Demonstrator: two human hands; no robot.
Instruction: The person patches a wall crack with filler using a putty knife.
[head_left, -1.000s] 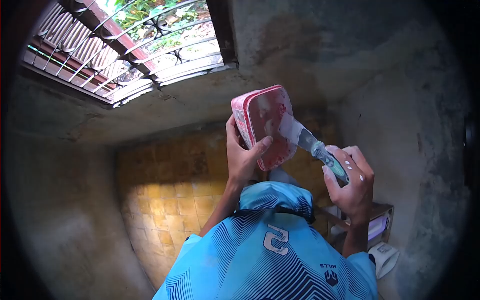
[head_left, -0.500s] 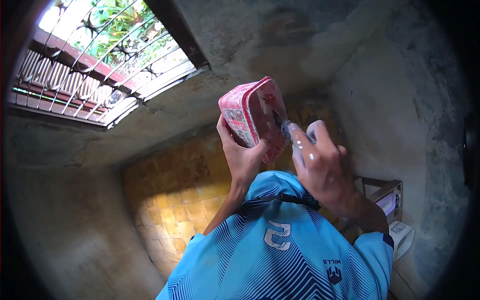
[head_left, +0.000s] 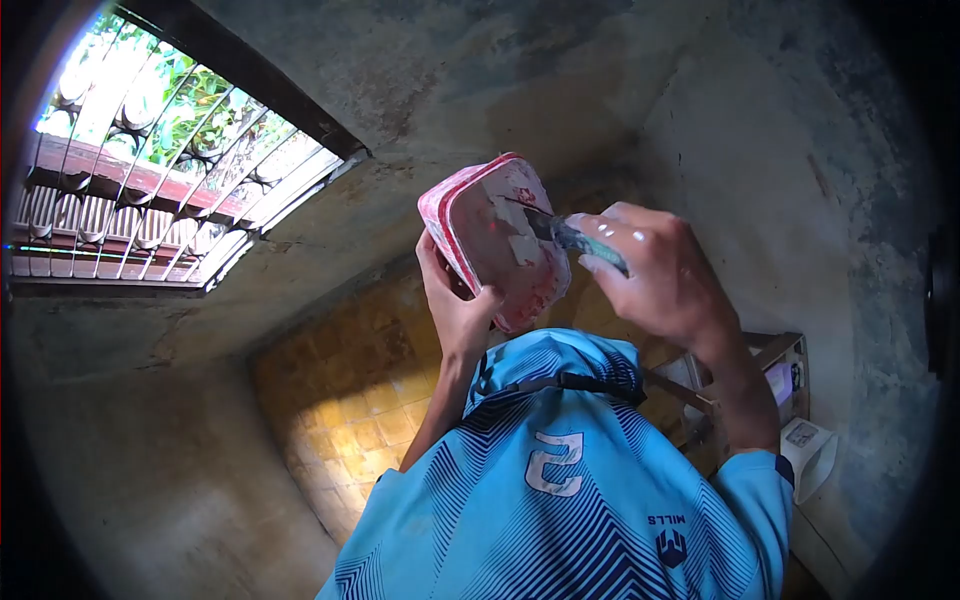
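Observation:
My left hand (head_left: pixel 458 310) is wrapped around the lower left side of a red and white plastic tub (head_left: pixel 440 215), thumb near its rim. The tub is tilted so its open side faces me, and whitish paste (head_left: pixel 522 250) clings inside it. In my right hand (head_left: pixel 665 265) is a putty knife (head_left: pixel 595 250) with a greenish, paste-smeared handle. Its blade reaches into the tub against the paste. White spots of paste dot the fingers of my right hand.
A barred window (head_left: pixel 170 165) is at the upper left. Stained plaster walls (head_left: pixel 760 180) surround a yellow tiled floor (head_left: pixel 370 420). At the right stand a wooden frame (head_left: pixel 790 355) and a white plastic item (head_left: pixel 808 450).
The tub has turned so that more of its inside faces me and its printed side is hidden. My right hand has moved slightly up and right, showing more of the putty knife.

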